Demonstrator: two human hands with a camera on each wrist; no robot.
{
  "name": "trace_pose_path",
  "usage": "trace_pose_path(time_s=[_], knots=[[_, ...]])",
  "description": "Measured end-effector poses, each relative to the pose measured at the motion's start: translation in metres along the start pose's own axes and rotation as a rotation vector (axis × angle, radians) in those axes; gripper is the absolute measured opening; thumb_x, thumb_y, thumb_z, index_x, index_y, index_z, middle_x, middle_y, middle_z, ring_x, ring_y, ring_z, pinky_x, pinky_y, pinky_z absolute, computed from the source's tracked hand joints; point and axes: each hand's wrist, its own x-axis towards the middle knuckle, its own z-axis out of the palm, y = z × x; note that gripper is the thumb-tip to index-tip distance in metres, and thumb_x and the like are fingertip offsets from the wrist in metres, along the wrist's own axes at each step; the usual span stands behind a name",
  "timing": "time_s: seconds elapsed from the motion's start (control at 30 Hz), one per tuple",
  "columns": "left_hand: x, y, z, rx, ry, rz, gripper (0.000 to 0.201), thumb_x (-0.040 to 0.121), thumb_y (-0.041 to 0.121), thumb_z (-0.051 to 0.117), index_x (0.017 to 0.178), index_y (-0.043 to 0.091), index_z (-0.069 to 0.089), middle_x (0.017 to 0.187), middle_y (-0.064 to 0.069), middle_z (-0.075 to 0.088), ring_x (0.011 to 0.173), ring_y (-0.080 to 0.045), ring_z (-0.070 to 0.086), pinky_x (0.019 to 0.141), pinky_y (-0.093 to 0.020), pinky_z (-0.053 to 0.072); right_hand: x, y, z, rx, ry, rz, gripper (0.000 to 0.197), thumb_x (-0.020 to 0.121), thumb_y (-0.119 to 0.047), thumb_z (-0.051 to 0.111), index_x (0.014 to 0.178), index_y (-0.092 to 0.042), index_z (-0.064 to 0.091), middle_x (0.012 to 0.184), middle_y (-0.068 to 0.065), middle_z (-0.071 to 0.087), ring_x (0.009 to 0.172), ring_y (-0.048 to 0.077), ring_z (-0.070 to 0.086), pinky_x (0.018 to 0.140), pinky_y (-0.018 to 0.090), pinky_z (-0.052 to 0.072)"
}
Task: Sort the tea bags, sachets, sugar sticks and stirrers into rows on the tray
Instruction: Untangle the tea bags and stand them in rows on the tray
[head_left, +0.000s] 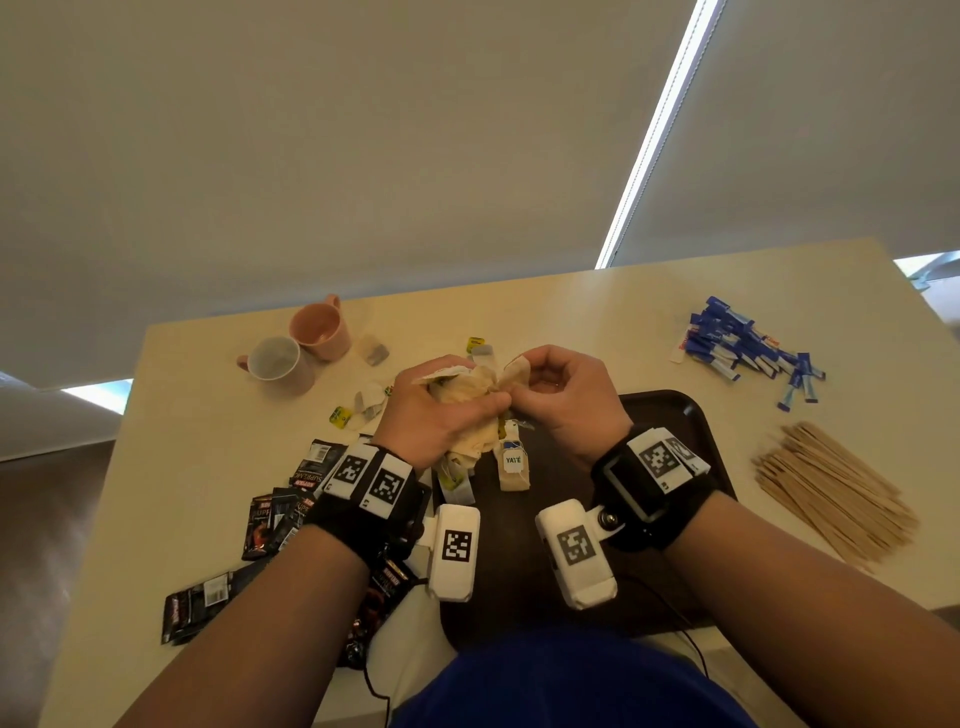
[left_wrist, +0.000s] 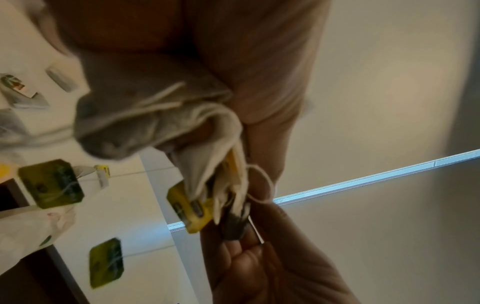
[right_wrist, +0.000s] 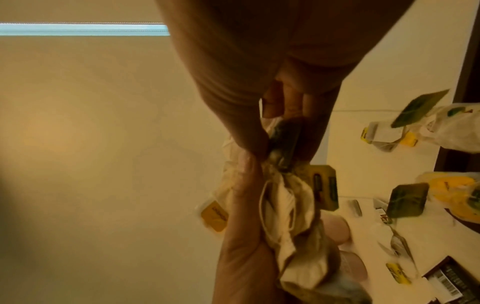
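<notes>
I see two mugs (head_left: 298, 348) touching at the far left of the table (head_left: 597, 322), blinds (head_left: 363, 130) behind.

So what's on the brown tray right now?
On the tray one tea bag with a white tag lies near its left side. The left hand, right hand and wrist cameras cover much of the rest.

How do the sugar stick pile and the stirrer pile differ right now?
Colour: the sugar sticks are blue and white packets; the stirrers are bare light wood.
Place: the sugar sticks lie farther from the person, the stirrers nearer, beside the tray.
Lay: the sugar sticks are scattered at mixed angles; the stirrers lie mostly parallel in a fanned heap.
Shared: both sit on the table right of the tray, off it, untouched by the hands.
</notes>
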Motion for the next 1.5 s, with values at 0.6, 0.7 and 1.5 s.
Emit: trace_pose_path(time_s=[0.6,0.7,1.5], knots=[[0.016,0.019,-0.017,0.019,0.025,0.067,0.020,0.085,0.012,0.077,0.079,0.029,0.069,0.077,0.012,0.071,0.077,-0.006,0.066,0.073,-0.022,0.052,-0.011,0.001,-0.016,-0.139,-0.154,-0.022,0.011,0.094,-0.005,0.062,0.101,-0.002,0.069,0.081,0.012,0.074,0.066,0.012,0.067,0.062,0.020,0.053],[0.020,0.024,-0.020,0.019,0.010,0.068,0.019,0.085,0.011,0.077,0.081,0.027,0.068,0.076,0.015,0.070,0.077,-0.003,0.065,0.073,-0.020,0.052,-0.012,0.005,-0.017,-0.170,-0.172,-0.027,0.014,0.094,-0.007,0.063,0.099,0.003,0.071,0.078,0.015,0.074,0.066,0.014,0.068,0.067,0.021,0.055],[0.027,0.044,-0.017,-0.102,-0.248,0.116,0.024,0.081,0.010,0.075,0.076,0.034,0.073,0.075,0.010,0.070,0.074,-0.008,0.066,0.070,-0.023,0.053,-0.004,0.027,-0.025,-0.200,-0.194,0.097,0.013,0.091,-0.002,0.065,0.101,-0.008,0.071,0.088,0.013,0.075,0.080,0.015,0.073,0.070,0.022,0.058]])
